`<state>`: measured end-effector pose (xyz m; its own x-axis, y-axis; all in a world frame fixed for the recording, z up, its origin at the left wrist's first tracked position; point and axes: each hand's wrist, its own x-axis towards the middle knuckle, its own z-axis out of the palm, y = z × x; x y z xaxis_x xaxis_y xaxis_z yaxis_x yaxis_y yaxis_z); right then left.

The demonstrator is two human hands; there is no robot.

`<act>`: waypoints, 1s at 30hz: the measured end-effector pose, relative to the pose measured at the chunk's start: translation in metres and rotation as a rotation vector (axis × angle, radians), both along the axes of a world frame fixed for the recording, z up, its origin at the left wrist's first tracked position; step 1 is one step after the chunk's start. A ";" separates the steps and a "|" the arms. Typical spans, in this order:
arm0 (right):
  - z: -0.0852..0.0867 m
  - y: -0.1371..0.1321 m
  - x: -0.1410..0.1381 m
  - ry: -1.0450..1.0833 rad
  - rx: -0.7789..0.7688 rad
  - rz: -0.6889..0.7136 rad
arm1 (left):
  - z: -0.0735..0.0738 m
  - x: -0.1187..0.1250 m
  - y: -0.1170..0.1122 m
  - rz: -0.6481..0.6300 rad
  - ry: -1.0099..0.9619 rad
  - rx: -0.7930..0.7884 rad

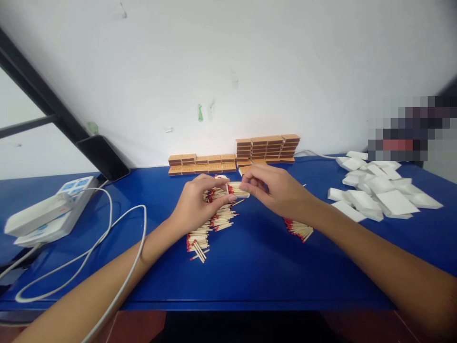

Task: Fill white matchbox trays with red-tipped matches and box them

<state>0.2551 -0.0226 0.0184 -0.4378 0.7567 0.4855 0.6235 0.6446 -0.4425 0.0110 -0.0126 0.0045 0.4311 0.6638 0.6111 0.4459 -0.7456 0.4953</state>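
My left hand (198, 200) and my right hand (274, 188) meet above a blue table (250, 267). Between them they pinch a small white matchbox tray (238, 189) with red-tipped matches in it. The fingers of both hands are closed on it. Under my left hand lies a long heap of loose matches (210, 224). A smaller bunch of matches (299, 229) sits beneath my right wrist.
Stacks of brown matchboxes (266, 148) and a lower row (202, 164) line the wall. A pile of white empty trays (378, 190) lies at the right. A power strip (50, 212) with white cables (107, 247) and a dark phone (103, 157) are at the left.
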 end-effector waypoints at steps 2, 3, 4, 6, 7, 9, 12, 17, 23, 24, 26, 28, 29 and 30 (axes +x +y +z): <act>0.000 0.000 0.001 0.032 0.003 -0.029 | 0.000 0.000 0.000 0.030 -0.030 -0.043; 0.000 0.000 0.001 0.051 -0.009 -0.040 | 0.000 0.000 0.001 0.044 -0.044 -0.061; -0.001 0.000 0.000 0.074 -0.028 -0.046 | 0.000 0.000 0.001 0.055 -0.056 -0.076; -0.002 0.001 -0.001 0.122 -0.068 -0.039 | -0.001 0.000 0.001 0.067 -0.077 -0.092; -0.003 0.001 -0.002 0.140 -0.084 -0.031 | -0.001 0.000 0.001 0.067 -0.082 -0.094; -0.004 0.001 -0.004 0.164 -0.107 -0.019 | -0.002 0.000 0.001 0.056 -0.084 -0.090; -0.004 -0.001 -0.006 0.181 -0.137 -0.009 | -0.001 0.000 0.000 0.038 -0.078 -0.080; -0.006 0.000 -0.006 0.247 -0.201 -0.009 | 0.002 0.000 -0.001 0.038 -0.076 -0.071; -0.010 -0.002 -0.009 0.276 -0.128 -0.043 | 0.002 -0.001 0.001 0.082 -0.052 -0.033; -0.009 -0.004 -0.010 0.254 -0.086 -0.047 | 0.002 -0.001 0.002 0.105 -0.049 -0.019; -0.008 -0.009 -0.013 0.162 -0.032 0.016 | 0.001 -0.003 0.004 0.147 -0.046 0.006; -0.009 -0.015 -0.016 0.034 -0.037 0.131 | 0.001 -0.004 0.006 0.176 -0.048 0.027; -0.011 -0.018 -0.018 -0.029 -0.059 0.181 | 0.001 -0.004 0.006 0.187 -0.050 0.032; -0.013 -0.020 -0.019 -0.083 -0.082 0.217 | 0.001 -0.005 0.007 0.195 -0.049 0.033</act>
